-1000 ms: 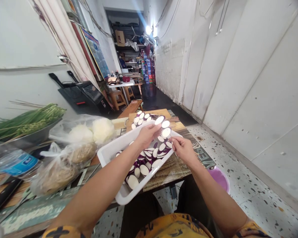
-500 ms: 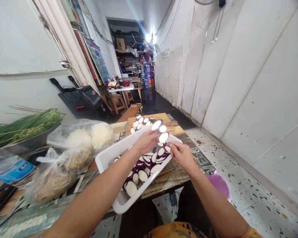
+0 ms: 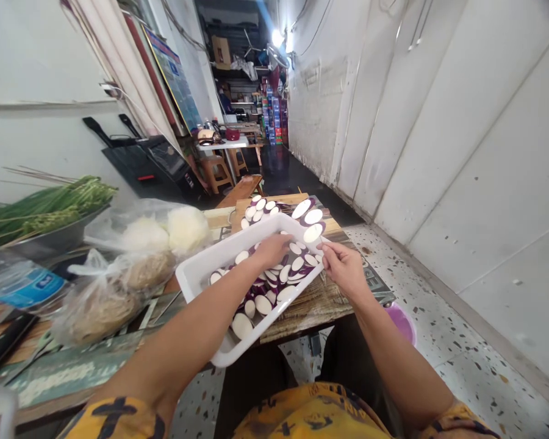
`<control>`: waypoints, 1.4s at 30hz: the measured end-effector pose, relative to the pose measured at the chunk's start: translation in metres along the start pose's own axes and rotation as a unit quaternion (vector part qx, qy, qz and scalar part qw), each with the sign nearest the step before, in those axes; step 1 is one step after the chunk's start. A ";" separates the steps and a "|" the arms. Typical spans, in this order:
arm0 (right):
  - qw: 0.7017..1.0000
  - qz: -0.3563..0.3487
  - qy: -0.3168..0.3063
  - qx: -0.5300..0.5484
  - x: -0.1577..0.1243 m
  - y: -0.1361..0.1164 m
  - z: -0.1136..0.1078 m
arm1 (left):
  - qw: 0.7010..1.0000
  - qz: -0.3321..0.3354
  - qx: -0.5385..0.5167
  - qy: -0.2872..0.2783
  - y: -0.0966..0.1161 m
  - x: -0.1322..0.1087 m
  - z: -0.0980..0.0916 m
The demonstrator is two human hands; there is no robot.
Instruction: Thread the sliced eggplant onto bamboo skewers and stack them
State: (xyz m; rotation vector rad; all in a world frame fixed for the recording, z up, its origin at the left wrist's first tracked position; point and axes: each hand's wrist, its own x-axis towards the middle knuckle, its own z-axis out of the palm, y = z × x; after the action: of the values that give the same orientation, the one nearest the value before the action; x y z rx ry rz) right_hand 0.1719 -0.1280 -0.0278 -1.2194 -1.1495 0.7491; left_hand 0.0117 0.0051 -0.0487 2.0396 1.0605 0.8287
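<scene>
My right hand (image 3: 343, 265) pinches the lower end of a thin skewer over the tub's right corner. Three oval eggplant slices (image 3: 313, 233), white with purple skin, are threaded on it and point up and away from me. Inside the white plastic tub (image 3: 199, 271), my left hand (image 3: 274, 249) is lowered among loose eggplant slices (image 3: 262, 305). Its fingers stretch out toward the slices at the far right end, and the fingertips are partly hidden. More sliced eggplant (image 3: 257, 210) lies on a wooden board (image 3: 295, 199) beyond the tub.
On the left are a bag of round pale vegetables (image 3: 187, 228), a knotted bag of brownish food (image 3: 103, 314), a bowl of green stalks (image 3: 50, 210) and a black-handled knife (image 3: 4, 344). A pink basin (image 3: 402, 323) sits on the floor at right. Beyond stands a small table (image 3: 229, 144).
My left hand has let go of the skewered slices and dropped into the tub. The right hand has shifted slightly right and up with the skewer. My view has tilted down.
</scene>
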 end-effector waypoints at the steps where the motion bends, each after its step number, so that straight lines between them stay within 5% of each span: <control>1: 1.000 0.003 -0.001 0.002 0.000 0.001 0.000 | 1.000 0.007 0.015 -0.009 -0.002 0.000 0.002; 8: 1.000 0.025 -0.008 0.015 -0.001 0.007 -0.003 | 1.000 0.017 0.003 0.003 -0.004 -0.001 0.017; 13: 0.999 0.040 -0.013 0.017 -0.004 0.007 -0.001 | 1.000 0.002 -0.003 -0.021 -0.001 0.005 0.001; 18: 0.996 0.070 -0.011 0.053 -0.007 0.007 0.002 | 0.984 -0.091 -0.149 -0.019 0.007 0.006 -0.025; 24: 0.996 0.062 -0.060 -0.001 -0.011 0.002 0.001 | 0.935 -0.138 -0.322 0.059 0.018 0.008 -0.026; 28: 0.995 0.052 -0.080 -0.016 -0.011 -0.001 0.000 | 0.914 -0.131 -0.381 0.054 0.026 0.008 -0.030; 42: 0.994 0.068 -0.087 -0.006 -0.009 0.004 0.000 | 0.911 -0.144 -0.383 0.049 0.030 0.006 -0.032</control>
State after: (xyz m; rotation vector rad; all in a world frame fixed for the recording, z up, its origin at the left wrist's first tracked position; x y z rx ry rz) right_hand 0.1702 -0.1355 -0.0343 -1.2714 -1.2233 0.9681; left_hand 0.0021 0.0060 -0.0050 1.1632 0.8662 0.9945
